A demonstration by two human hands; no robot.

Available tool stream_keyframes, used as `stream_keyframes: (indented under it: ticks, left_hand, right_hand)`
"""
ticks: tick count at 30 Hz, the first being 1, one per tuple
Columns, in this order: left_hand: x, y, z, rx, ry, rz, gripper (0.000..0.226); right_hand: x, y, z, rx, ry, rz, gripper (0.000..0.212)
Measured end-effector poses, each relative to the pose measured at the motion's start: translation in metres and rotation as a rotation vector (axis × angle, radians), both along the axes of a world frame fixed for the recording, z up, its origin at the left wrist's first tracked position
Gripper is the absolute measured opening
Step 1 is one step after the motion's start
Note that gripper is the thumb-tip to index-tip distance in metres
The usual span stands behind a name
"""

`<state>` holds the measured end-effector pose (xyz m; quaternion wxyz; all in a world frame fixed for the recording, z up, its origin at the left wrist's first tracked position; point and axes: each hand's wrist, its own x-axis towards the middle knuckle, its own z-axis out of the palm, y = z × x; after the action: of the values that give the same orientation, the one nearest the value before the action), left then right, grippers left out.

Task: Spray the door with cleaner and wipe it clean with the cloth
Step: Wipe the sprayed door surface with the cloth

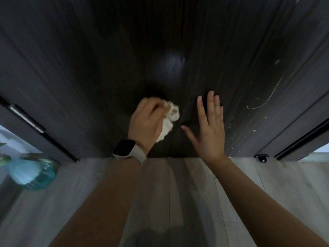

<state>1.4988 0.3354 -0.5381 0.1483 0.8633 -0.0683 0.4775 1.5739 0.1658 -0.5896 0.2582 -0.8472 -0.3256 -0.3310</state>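
The dark wood-grain door (178, 50) fills the upper view, seen from above down to the floor. My left hand (146, 122), with a watch on the wrist, grips a bunched white cloth (170, 120) and holds it against the lower door. To the right of the cloth, my right hand (210, 129) lies flat on the door with straight, spread fingers. White specks and a thin curved white streak (267, 97) mark the door's right side. No spray bottle shows.
A metal hinge (26, 118) sits on the dark frame at the left. A blue-green glass vessel (35, 172) stands on the pale plank floor (178, 193) at the lower left. A small black doorstop (261, 156) is at the door's lower right corner.
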Motion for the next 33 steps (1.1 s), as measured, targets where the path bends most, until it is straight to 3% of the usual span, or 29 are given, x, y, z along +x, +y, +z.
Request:
stream_keyframes:
  ticks: [3,6,12,15,17,20,22,30,33]
  left_hand:
    - [0.018,-0.014,0.051,-0.160,-0.236,0.081,0.013]
    - [0.023,-0.019,0.047,-0.262,-0.299,0.118,0.012]
    - [0.006,-0.028,-0.034,-0.193,0.057,0.105,0.022]
    - [0.004,-0.021,-0.029,-0.045,0.087,0.062,0.024]
    - [0.012,-0.020,0.005,-0.034,-0.025,0.073,0.020]
    - [0.022,-0.018,0.066,-0.207,-0.305,0.180,0.016]
    - [0.022,-0.016,0.082,-0.274,-0.373,0.206,0.021]
    - [0.011,-0.018,0.041,-0.040,-0.085,0.269,0.055]
    - [0.014,-0.018,0.045,0.024,-0.113,0.273,0.043]
  right_hand:
    - [0.001,0.000,0.001,0.010,0.001,-0.002,0.085]
    - [0.002,-0.003,0.002,-0.008,-0.009,0.010,0.085]
    - [0.001,-0.005,0.001,-0.030,-0.021,0.014,0.085]
    - [0.001,-0.008,0.003,-0.039,-0.018,0.020,0.086]
    - [0.001,-0.013,0.005,-0.058,-0.022,0.026,0.085]
    - [0.001,-0.018,0.008,-0.083,-0.013,0.058,0.084]
    - [-0.002,-0.021,0.013,-0.090,0.003,0.086,0.084]
    - [0.012,-0.053,0.041,-0.087,-0.059,0.047,0.082]
    - [0.016,-0.054,0.036,-0.110,-0.032,0.037,0.087]
